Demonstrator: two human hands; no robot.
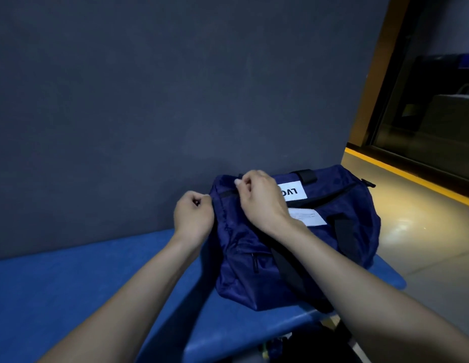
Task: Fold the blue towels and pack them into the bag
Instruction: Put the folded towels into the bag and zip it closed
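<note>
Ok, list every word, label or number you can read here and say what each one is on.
"LV": white patch on top of the dark blue bag, upside down to the camera; the right hand hides the rest.
Second white label, nearer on the bag: faint print, too blurred to read.
Nothing else readable; the left hand holds the bag's end.

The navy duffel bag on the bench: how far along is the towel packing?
No loose towels show on the blue bench. Both hands, left hand and right hand, pinch the navy duffel bag at its left end by the top zipper. Whether towels are inside can't be seen; zipping seems left.
</note>
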